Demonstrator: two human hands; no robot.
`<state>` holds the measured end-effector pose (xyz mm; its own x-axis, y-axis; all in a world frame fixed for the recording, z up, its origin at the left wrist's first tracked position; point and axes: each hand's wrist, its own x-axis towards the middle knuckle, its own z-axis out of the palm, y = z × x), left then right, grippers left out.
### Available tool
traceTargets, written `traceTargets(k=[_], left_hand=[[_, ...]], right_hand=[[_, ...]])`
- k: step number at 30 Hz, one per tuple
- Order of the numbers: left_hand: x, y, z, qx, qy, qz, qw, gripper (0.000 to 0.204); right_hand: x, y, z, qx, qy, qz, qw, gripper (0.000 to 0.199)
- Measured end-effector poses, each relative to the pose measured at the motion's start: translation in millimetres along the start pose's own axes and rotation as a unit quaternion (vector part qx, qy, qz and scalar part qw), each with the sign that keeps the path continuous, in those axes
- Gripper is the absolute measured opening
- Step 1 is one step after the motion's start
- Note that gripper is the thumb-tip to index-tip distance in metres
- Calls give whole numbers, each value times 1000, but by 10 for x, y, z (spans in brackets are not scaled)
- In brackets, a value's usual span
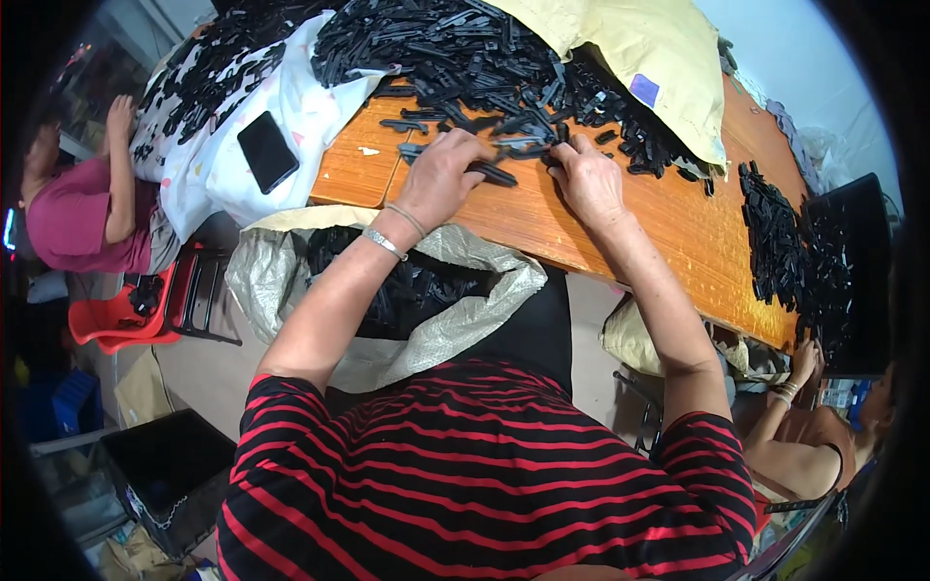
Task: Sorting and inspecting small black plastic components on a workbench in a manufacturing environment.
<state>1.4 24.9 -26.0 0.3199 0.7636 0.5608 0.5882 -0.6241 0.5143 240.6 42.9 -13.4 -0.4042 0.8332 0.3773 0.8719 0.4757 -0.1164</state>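
Observation:
Both my hands are over the near part of a brown wooden table (465,215), just in front of a big heap of slim black plastic pieces (436,58). My left hand (448,176) is closed, its fingers curled round black plastic pieces; one long piece (496,175) sticks out beside the thumb. To its right, my right hand (589,184) pinches a small black plastic piece (554,153) between thumb and fingers. Under my left forearm an open woven sack (504,290) with more black pieces inside rests against my lap.
A phone (268,153) lies on white plastic sheeting at the left. A yellowish paper sack (668,68) covers part of the heap. Co-workers sit at far left (82,218) and lower right (804,450). A black crate (165,474) stands on the floor.

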Motion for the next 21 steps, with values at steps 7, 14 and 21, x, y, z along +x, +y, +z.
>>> traceTargets(k=[7, 14, 21], left_hand=[[-104, -8, -81, -15, -5, -25, 1000, 24], [-10, 149, -23, 141, -76, 19, 987, 22], [50, 160, 13, 173, -31, 131, 976, 14]], right_hand=[[93, -11, -59, 8, -68, -39, 997, 21], [36, -76, -181, 121, 21, 17, 992, 26], [-295, -224, -141, 394, -31, 226, 890, 18]])
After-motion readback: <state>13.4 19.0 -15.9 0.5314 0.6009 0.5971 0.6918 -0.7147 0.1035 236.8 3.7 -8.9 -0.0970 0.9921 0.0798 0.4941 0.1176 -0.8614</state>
